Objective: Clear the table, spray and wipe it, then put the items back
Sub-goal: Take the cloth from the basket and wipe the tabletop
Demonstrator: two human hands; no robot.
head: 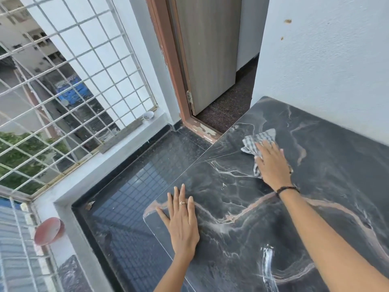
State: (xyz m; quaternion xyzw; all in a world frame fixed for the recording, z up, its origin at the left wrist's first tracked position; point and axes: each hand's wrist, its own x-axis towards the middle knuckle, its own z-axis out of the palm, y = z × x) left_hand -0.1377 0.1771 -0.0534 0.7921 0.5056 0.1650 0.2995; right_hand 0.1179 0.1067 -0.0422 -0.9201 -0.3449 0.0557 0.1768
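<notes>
The table [315, 207] has a dark marble-patterned top with pale veins and stands against a white wall. My right hand [272, 163] lies flat with straight fingers on a grey checked cloth [260, 139], pressing it onto the far left part of the tabletop. My left hand [182, 222] rests flat, fingers spread, on the table's near left corner; a ring is on one finger. No other items show on the tabletop.
A dark glossy floor [136, 197] lies left of the table. A metal window grille [63, 81] runs along the left. A small bowl [148, 115] sits on the ledge. A reddish round dish [49, 230] is at the lower left. A door [210, 49] stands ajar ahead.
</notes>
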